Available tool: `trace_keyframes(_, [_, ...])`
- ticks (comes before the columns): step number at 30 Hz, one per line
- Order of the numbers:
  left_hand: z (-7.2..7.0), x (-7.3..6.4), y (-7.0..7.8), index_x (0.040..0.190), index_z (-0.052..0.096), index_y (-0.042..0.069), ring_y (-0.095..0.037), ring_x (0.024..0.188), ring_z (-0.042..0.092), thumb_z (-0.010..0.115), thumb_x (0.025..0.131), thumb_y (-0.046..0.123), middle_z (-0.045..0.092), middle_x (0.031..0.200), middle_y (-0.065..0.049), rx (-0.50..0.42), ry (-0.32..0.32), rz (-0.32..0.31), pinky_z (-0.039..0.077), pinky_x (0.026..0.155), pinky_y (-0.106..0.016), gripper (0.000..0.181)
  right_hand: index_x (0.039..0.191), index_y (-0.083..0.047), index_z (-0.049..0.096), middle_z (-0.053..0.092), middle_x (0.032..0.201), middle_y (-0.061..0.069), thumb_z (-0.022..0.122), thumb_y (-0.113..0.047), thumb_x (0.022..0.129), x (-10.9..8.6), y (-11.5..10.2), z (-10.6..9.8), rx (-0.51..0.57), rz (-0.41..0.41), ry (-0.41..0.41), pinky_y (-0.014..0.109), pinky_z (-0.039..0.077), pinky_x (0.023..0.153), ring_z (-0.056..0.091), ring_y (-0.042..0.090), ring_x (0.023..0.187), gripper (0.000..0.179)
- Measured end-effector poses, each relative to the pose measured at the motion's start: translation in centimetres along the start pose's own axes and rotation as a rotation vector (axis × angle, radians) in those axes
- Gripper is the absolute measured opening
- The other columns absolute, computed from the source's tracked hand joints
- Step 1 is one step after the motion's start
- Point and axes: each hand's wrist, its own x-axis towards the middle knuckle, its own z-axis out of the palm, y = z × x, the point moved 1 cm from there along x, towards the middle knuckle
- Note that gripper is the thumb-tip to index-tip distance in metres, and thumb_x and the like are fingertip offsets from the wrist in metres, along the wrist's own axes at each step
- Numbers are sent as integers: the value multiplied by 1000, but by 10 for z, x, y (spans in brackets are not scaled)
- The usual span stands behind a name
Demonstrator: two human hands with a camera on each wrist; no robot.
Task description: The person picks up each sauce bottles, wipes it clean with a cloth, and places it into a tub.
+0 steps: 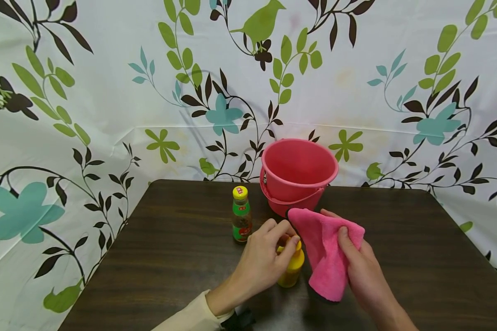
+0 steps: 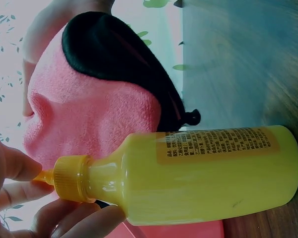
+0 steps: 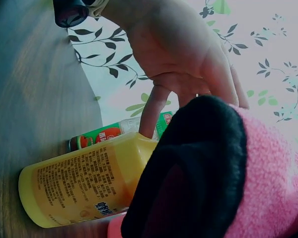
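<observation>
Your left hand (image 1: pixel 260 257) has its fingers closed on the nozzle end of the yellow bottle (image 1: pixel 291 271), which stands upright on the desk (image 1: pixel 170 230). Your right hand (image 1: pixel 366 276) pinches the pink cloth (image 1: pixel 325 248) just beside it; whether cloth and bottle touch, you can't tell. You seem only partway: both are in hand, any wiping looks unfinished, and the green-labelled bottle (image 1: pixel 241 215) and bucket (image 1: pixel 287 193) stand unheld.
</observation>
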Motion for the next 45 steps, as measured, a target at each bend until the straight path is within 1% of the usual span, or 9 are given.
trace_keyframes(3, [0, 0, -1, 101, 68, 19, -7, 77, 58, 66, 102, 26, 58, 90, 5, -11, -9, -7, 54, 67, -18, 8, 161, -33, 41, 47, 153, 4, 37, -47, 114, 0, 1, 0, 14, 15, -10, 37, 64, 91, 56, 23, 131, 49])
trace_keyframes(8, [0, 0, 0, 101, 67, 18, -18, 79, 65, 66, 102, 27, 58, 89, 4, -16, -2, 8, 54, 67, -18, 9, 161, -30, 40, 48, 152, 7, 37, -44, 114, -1, 4, 3, 33, 22, -56, 40, 64, 91, 57, 27, 130, 49])
trace_keyframes(17, [0, -1, -1, 107, 71, 20, -11, 70, 55, 68, 100, 22, 58, 87, 2, 31, 34, 47, 47, 59, -18, 8, 162, -26, 38, 49, 157, 10, 41, -41, 114, 0, 13, 21, 44, 49, -170, 42, 60, 99, 57, 29, 132, 51])
trace_keyframes(20, [0, 0, -1, 104, 70, 19, -11, 69, 53, 68, 101, 23, 59, 85, 2, 40, 48, 57, 45, 58, -18, 5, 162, -29, 40, 47, 160, 8, 42, -41, 113, 3, 16, 26, 35, 54, -179, 40, 58, 101, 52, 28, 137, 50])
trace_keyframes(24, [1, 0, 0, 101, 70, 18, -8, 68, 51, 67, 102, 24, 59, 84, 2, 41, 57, 62, 43, 57, -18, 7, 159, -32, 43, 49, 159, 6, 44, -43, 113, 6, 19, 30, 33, 72, -161, 37, 58, 100, 53, 28, 136, 48])
trace_keyframes(27, [1, 0, 0, 101, 70, 18, -6, 67, 48, 68, 102, 24, 59, 83, 2, 53, 67, 74, 42, 57, -18, 7, 159, -31, 44, 50, 158, 7, 45, -43, 112, 8, 22, 33, 25, 63, -159, 35, 58, 98, 56, 26, 133, 48])
trace_keyframes(33, [3, 0, -1, 101, 71, 18, -2, 68, 48, 69, 101, 24, 59, 82, 1, 82, 92, 108, 44, 60, -17, 6, 161, -21, 43, 52, 158, 3, 40, -39, 115, 11, 31, 36, -2, -28, -202, 28, 56, 103, 60, 12, 132, 50])
trace_keyframes(38, [4, 0, -1, 104, 72, 16, 0, 69, 49, 68, 102, 26, 59, 83, 2, 81, 97, 110, 45, 61, -17, 11, 159, -11, 42, 65, 136, 2, 39, -43, 115, 14, 35, 34, -4, -13, -233, 28, 59, 95, 67, 10, 117, 54])
trace_keyframes(45, [3, -1, -1, 99, 71, 18, 0, 69, 50, 67, 101, 24, 58, 82, 2, 58, 89, 82, 47, 62, -17, 7, 150, -5, 47, 70, 115, 5, 39, -51, 113, 22, 47, 30, -27, 90, -218, 32, 60, 84, 70, 19, 100, 59])
